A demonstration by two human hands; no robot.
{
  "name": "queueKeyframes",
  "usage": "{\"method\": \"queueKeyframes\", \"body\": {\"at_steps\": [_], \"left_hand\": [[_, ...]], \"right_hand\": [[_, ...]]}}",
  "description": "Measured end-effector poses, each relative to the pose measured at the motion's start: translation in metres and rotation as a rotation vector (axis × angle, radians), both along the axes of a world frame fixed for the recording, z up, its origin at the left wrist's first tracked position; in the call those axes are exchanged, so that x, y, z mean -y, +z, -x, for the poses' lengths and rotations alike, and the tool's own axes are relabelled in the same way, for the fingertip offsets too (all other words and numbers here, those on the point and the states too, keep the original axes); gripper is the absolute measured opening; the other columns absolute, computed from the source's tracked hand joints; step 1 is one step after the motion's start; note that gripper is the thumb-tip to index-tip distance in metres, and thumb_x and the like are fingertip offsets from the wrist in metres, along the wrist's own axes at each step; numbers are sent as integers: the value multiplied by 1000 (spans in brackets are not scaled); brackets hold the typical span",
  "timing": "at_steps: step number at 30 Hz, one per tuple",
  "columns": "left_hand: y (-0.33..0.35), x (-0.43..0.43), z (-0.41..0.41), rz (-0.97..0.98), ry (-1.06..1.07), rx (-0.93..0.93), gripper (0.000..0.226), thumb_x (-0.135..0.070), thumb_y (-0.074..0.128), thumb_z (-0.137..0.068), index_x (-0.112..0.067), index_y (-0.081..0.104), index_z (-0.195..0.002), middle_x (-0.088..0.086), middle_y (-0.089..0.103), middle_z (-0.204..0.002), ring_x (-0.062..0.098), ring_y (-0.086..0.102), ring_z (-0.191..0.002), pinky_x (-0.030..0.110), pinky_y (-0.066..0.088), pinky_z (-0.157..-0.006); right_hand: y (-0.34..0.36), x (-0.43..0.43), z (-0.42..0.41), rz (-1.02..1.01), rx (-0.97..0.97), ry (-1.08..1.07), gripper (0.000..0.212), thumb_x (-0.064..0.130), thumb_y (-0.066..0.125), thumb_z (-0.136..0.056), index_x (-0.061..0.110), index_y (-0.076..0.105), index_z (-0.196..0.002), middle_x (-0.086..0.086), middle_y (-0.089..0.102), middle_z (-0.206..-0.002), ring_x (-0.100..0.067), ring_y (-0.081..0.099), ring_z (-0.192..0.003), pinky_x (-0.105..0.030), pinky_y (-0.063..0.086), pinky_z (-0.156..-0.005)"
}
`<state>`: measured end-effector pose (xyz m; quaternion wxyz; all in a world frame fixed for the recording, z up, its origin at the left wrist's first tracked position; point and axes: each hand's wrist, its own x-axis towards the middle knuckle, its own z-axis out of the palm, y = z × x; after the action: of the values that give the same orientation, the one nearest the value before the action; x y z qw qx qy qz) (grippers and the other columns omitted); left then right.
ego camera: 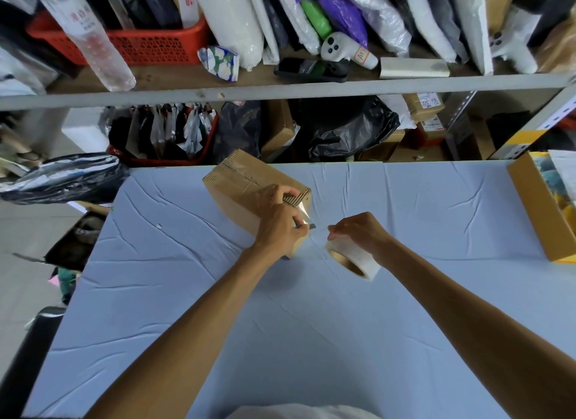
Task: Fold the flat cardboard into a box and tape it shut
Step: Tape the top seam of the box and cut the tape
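Right grip (pixel 358 231) clutches tape roll (pixel 353 260) | left grip (pixel 277 222) pinches small blade (pixel 307 226) against taped box (pixel 246 181) | blue surface (pixel 311 331)

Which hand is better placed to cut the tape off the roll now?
Left. The left hand rests against the box and already holds a small blade right beside the tape stretched off the box end. The right hand is occupied gripping the tape roll.

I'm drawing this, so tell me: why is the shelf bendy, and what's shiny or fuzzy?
Head view: the wide lens bows the grey shelf; glare sits on the taped cardboard box and the black bag; a soft shadow lies beside the tape roll in the right hand; the cutter in the left hand looks tiny and fuzzy.
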<state>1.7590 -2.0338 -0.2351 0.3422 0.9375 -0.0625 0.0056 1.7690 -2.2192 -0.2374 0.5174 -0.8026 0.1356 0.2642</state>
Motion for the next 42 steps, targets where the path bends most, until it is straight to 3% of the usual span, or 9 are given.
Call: {"method": "queueKeyframes", "body": {"at_steps": [4,16,23,30,34,39,42], "left_hand": [[6,-3,-3,57,-10,-49,10,-7,75,-71,-5,71,-62,5,48,-124,25,40,-119,50,38,-98],[1,1,-4,84,39,-41,13,-9,81,-67,-6,71,-59,3,48,-122,24,39,-120,49,40,-97],[2,4,-3,51,38,-43,12,-13,82,-68,-5,74,-65,5,45,-124,25,38,-121,45,40,-98],[16,-9,-2,124,-48,-147,13,-19,81,-71,-11,73,-65,1,46,-126,21,35,-124,46,33,-105],[21,-15,-4,205,-68,-198,18,-18,80,-73,-19,67,-60,-1,49,-128,21,31,-131,45,23,-113],[10,-4,-3,154,12,-109,12,-14,80,-71,-8,72,-65,2,50,-122,23,39,-122,48,36,-101],[4,5,-4,81,68,-21,11,-14,80,-68,-8,73,-63,1,52,-118,24,40,-118,46,33,-101]], "right_hand": [[1,6,0,25,17,6,19,23,73,-81,15,75,-64,0,71,-99,-17,60,-89,-24,40,-68],[7,9,1,90,38,37,24,29,74,-81,21,74,-58,1,68,-89,-19,54,-78,-26,36,-61],[4,6,4,119,69,70,30,27,76,-79,25,71,-49,16,66,-56,-7,52,-62,-20,35,-56],[3,10,5,77,45,72,19,26,75,-80,18,77,-63,15,68,-63,-6,52,-65,-22,35,-58],[3,10,4,92,55,77,19,24,75,-80,19,75,-61,14,69,-65,-5,53,-65,-21,35,-58],[5,11,5,114,55,93,24,27,75,-80,24,74,-56,16,66,-61,-7,51,-64,-21,33,-57],[6,12,7,109,62,106,21,28,74,-81,22,76,-61,15,68,-64,-7,52,-65,-21,35,-57]]}}
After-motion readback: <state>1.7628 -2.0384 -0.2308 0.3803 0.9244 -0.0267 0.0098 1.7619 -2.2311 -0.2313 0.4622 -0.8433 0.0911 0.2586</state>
